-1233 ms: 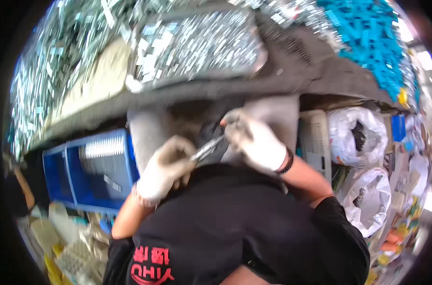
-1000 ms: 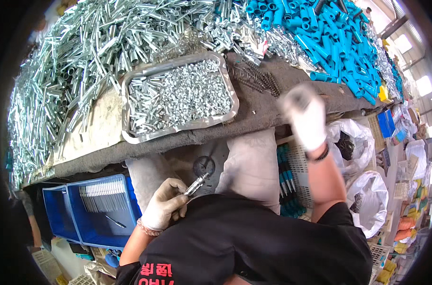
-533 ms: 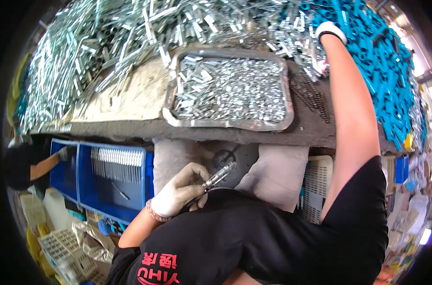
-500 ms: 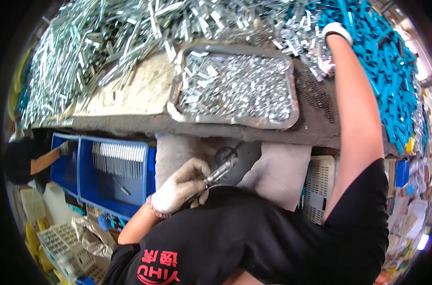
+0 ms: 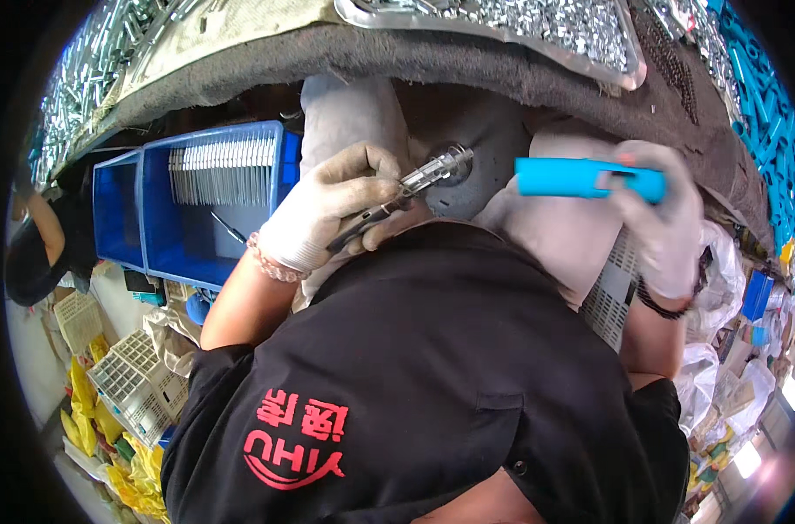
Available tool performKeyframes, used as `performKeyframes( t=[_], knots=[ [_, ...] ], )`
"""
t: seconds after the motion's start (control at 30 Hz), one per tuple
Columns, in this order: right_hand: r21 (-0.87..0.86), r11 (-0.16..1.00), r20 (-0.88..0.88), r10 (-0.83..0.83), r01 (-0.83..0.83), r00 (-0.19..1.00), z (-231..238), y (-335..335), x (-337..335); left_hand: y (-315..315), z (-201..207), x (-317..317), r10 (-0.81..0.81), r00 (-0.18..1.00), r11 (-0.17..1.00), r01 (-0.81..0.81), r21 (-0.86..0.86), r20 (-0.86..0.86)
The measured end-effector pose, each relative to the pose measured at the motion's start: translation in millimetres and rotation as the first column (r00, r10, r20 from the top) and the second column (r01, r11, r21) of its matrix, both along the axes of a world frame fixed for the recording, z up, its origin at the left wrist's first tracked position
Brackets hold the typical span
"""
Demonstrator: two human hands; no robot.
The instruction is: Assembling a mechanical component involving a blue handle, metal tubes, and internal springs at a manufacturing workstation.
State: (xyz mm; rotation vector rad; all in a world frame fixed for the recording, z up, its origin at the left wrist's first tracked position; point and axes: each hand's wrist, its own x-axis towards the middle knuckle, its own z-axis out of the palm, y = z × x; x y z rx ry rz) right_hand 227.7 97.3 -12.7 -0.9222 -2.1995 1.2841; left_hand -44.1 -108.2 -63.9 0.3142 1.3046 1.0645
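Over my lap, my gloved left hand [image 5: 332,210] is closed around a slim metal mechanism [image 5: 428,173] with a dark shaft. Its shiny, open-framed end points up and to the right, past my fingers. My gloved right hand [image 5: 668,218], slightly blurred, grips a bright blue plastic sleeve [image 5: 559,177] by its right end. The sleeve lies nearly level, with a slot near my fingers. A gap separates its left end from the metal mechanism.
A blue divided bin [image 5: 144,218] at left holds a row of thin metal pieces. Ahead, a metal tray [image 5: 493,42] of small parts rests on the cloth-covered bench [image 5: 284,65]. Blue sleeves pile up [image 5: 764,122] at far right. Another person's arm [image 5: 46,227] shows at far left.
My right hand has come back from the blue pile to my lap, now holding a blue sleeve. The view has tipped downward; my left hand still holds the metal mechanism.
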Motion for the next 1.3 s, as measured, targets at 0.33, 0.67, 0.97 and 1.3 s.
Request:
performKeyframes(
  t=[0.33, 0.67, 0.97, 1.3],
  knots=[
    [-0.314, 0.944, -0.346, -0.016, -0.1, 0.938, -61.9, -8.3, -10.4, -8.3, 7.9, 8.7, -0.112, 0.988, 0.993, 0.106, 0.059, 0.107],
    [0.076, 0.943, -0.056, 0.329, -0.325, 0.943, -59.1, -40.5, -37.4, 5.1, 15.2, 5.9, -0.196, 0.974, 0.981, 0.196, 0.014, 0.116],
    [0.008, 0.95, -0.17, 0.308, -0.311, 0.936, -38.7, -36.4, -61.1, 32.2, 44.2, -2.9, -0.363, 0.918, 0.932, 0.355, -0.076, -0.162],
    [0.117, 0.918, -0.143, 0.392, -0.378, 0.909, -24.0, -33.7, -102.9, 28.1, 45.6, -20.8, -0.328, 0.929, 0.935, 0.294, 0.197, 0.17]
  ],
)
